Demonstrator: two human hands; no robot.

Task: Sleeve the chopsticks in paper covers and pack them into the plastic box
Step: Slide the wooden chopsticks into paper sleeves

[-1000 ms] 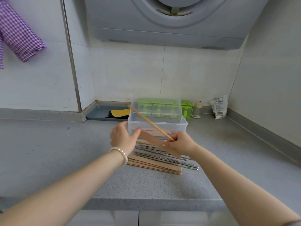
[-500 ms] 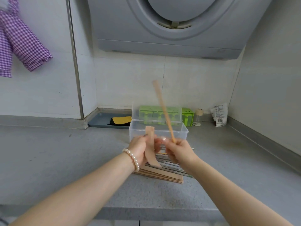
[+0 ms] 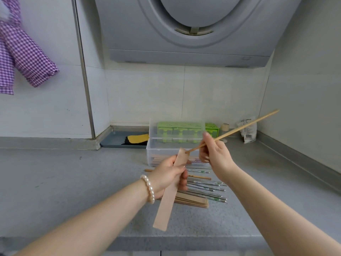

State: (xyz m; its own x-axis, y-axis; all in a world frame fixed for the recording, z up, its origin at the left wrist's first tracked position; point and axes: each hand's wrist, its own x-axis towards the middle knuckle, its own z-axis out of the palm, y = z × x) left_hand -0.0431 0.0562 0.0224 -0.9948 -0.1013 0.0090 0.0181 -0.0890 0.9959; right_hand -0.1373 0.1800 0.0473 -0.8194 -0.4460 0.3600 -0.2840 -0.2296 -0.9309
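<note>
My left hand (image 3: pixel 168 175) grips a brown paper cover (image 3: pixel 168 193) that slants from upper right to lower left above the counter. My right hand (image 3: pixel 214 154) pinches a wooden chopstick (image 3: pixel 239 128); its near tip touches the open top end of the cover, its far end points up to the right. Behind both hands stands the clear plastic box (image 3: pixel 153 152) with its lid raised and some sleeved chopsticks inside. Several metal chopsticks (image 3: pixel 206 185) lie on a stack of paper covers (image 3: pixel 191 201) on the counter below.
A green holder (image 3: pixel 212 128), a small jar (image 3: pixel 224 127) and a white packet (image 3: pixel 249 131) stand by the back wall. A grey tray (image 3: pixel 114 140) with a yellow and black sponge sits in the corner. A range hood (image 3: pixel 188 43) hangs overhead. The counter's front edge (image 3: pixel 166 239) is near.
The chopstick swung from upright to slanting up-right, its tip now at the cover's mouth. The cover has been pulled out long and tilted in my left hand.
</note>
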